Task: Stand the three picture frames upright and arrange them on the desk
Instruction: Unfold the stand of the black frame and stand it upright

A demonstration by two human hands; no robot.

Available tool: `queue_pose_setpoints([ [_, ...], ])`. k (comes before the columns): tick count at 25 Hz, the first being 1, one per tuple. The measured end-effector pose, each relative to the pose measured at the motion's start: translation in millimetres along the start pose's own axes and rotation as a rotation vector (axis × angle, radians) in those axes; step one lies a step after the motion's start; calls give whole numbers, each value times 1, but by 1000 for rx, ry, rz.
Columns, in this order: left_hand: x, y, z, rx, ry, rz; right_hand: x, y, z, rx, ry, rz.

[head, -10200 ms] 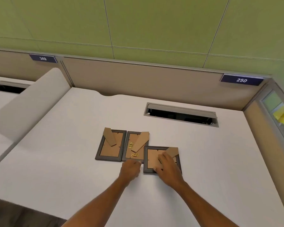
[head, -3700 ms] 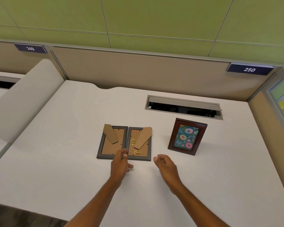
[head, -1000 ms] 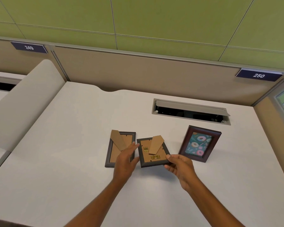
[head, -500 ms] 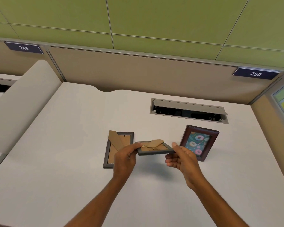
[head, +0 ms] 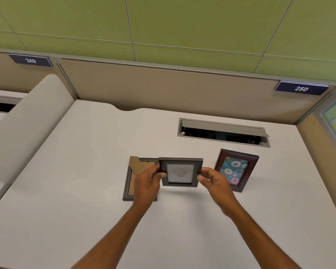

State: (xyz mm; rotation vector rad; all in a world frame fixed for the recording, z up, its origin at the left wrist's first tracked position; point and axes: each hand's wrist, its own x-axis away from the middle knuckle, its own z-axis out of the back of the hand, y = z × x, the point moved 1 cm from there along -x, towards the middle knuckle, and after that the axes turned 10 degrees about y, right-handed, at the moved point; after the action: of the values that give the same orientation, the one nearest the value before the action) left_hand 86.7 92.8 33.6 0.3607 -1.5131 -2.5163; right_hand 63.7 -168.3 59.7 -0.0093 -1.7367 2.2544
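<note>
A dark grey picture frame (head: 180, 171) with a pale picture faces me, held above the white desk (head: 76, 181). My left hand (head: 146, 183) pinches its left edge and my right hand (head: 214, 181) pinches its right edge. To the right a reddish-brown frame (head: 236, 169) with a doughnut picture stands upright. To the left a third grey frame (head: 132, 181) lies face down, its cardboard back and stand showing, partly hidden by my left hand.
An open cable hatch (head: 223, 133) is set into the desk behind the frames. A beige partition (head: 163, 88) with a label 250 (head: 301, 88) runs along the back. A low curved divider (head: 25, 123) bounds the desk's left side.
Both hands lifted the middle frame off the desk and turned it over, so its picture side now faces me instead of its cardboard back.
</note>
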Motion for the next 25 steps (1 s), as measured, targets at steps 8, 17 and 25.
queue_pose_setpoints([
  [8,-2,-2,-3,125,-130,197,-1,6,1,-81,3,-89],
  [17,-4,12,-6,215,-239,314,1,13,0,-103,25,-166],
  [25,-9,16,-14,394,-436,590,1,24,-5,-95,95,-259],
])
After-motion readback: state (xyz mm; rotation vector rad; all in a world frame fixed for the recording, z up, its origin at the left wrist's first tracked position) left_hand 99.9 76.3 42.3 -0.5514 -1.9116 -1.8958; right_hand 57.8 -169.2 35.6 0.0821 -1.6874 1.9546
